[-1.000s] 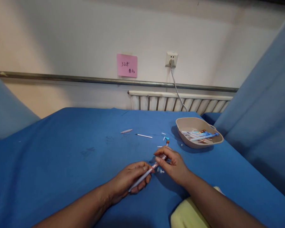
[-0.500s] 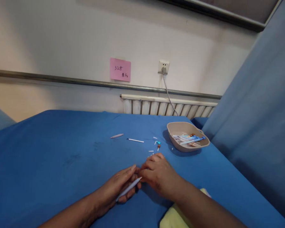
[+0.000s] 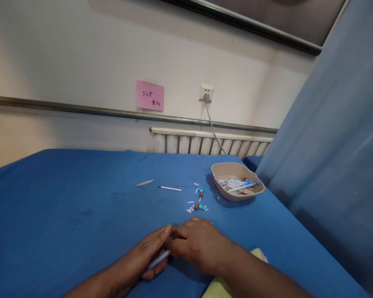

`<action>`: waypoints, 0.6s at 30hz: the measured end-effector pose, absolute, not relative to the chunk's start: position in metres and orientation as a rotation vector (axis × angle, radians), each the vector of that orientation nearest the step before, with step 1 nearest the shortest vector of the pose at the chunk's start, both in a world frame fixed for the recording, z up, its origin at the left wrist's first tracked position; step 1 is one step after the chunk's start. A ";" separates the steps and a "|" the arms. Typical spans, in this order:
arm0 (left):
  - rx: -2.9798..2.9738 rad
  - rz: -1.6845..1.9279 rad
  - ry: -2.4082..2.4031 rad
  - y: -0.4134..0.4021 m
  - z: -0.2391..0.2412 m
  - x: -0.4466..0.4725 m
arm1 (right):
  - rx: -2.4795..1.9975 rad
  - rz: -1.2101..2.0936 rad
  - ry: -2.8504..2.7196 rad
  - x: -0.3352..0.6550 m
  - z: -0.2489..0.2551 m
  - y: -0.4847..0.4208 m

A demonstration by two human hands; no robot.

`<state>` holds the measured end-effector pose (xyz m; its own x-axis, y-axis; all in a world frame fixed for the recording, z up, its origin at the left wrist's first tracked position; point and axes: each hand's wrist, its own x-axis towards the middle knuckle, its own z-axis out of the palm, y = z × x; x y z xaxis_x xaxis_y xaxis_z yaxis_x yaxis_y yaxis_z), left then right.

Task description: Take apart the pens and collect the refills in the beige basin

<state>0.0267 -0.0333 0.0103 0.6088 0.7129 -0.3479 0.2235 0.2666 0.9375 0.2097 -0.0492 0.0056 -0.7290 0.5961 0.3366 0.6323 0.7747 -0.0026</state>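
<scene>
Two bare hands meet low in the middle on the blue cloth-covered table. The left hand curls round a slim, pale translucent plastic pen barrel, with fingers and thumb closed on it and a short length showing below the fingers. The pen barrel's long axis runs from low-left to up-right, and its upper end goes straight under the right hand, which touches the left fingertips. The right fingers are bunched over that end; whether they actually pinch it is hidden, cannot tell. The left hand is nearer the visible length. A soft yellow-green pad lies under the right forearm. Further out is a scatter of small white, teal and orange plastic pen bits, then a thin white refill tube and a pale pink tapered cap. To the right is a beige oval plastic tray holding blue and orange pens. On the back wall are a pink sticky note, a white socket and a white radiator.
</scene>
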 end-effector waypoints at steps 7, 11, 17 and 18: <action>1.324 0.405 0.946 -0.037 0.010 0.029 | -0.960 -0.215 -2.659 0.207 -0.001 -0.049; 1.325 0.461 0.979 -0.039 0.005 0.029 | -0.962 -0.185 -2.667 0.204 0.000 -0.050; 1.188 0.652 0.964 -0.011 -0.028 0.021 | -1.073 -0.032 -2.499 0.239 0.006 -0.046; 1.132 0.687 0.958 -0.006 -0.031 0.019 | -1.123 -0.009 -2.431 0.257 0.008 -0.043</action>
